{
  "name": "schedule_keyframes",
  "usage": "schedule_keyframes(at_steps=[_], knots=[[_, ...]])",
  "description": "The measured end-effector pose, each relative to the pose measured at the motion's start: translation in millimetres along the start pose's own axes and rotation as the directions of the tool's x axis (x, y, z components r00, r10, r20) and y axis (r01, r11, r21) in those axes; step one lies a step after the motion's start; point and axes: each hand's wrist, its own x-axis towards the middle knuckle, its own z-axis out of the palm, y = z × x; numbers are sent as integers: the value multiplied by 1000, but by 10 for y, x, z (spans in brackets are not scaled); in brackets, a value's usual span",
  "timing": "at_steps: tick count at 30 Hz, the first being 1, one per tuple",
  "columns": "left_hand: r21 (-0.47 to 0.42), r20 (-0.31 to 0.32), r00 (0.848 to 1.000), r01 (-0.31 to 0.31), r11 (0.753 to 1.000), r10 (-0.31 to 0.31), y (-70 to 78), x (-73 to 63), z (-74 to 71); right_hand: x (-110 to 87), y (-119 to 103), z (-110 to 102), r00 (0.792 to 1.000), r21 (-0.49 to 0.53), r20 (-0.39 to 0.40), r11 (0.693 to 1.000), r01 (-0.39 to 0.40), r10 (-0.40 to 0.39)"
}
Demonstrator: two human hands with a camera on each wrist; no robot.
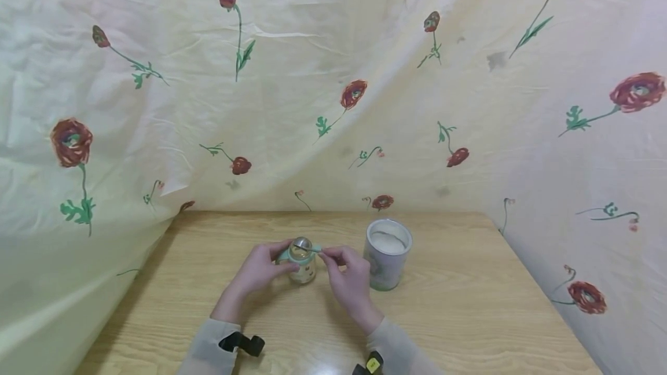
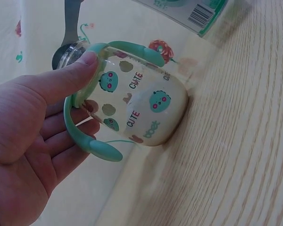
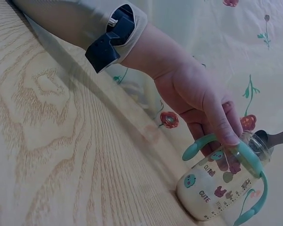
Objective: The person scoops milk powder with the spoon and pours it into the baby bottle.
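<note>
A clear baby bottle [image 1: 303,271] with mint-green handles, "CUTE" lettering and small cartoon faces stands on the table. Pale contents show through the lower wall of the bottle [image 2: 167,117]. My left hand [image 1: 260,269] grips it near the neck, thumb across the collar and fingers behind, by one handle. With thumb and fingers, my right hand [image 1: 348,276] pinches the end of a spoon [image 1: 302,243]. The spoon's bowl is at the bottle's open mouth. In the right wrist view the spoon [image 3: 280,137] slants out of the rim. The spoon-holding fingers are outside both wrist views.
Just right of my right hand stands a large tin [image 1: 387,262], its top open and white inside. The wooden table [image 1: 458,282] extends to both sides. Flower-patterned cloth [image 1: 292,103] hangs behind the table and along its left and right edges.
</note>
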Motion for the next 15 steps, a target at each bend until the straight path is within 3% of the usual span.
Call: schedule_keyframes(at_steps=[9, 15], knots=[[4, 4, 1000, -4, 1000, 4, 3, 4, -7, 35, -40, 1, 998, 12, -54, 1000, 26, -25], [18, 6, 1000, -9, 1000, 8, 4, 8, -9, 49, -38, -21, 998, 31, -57, 999, -30, 32]])
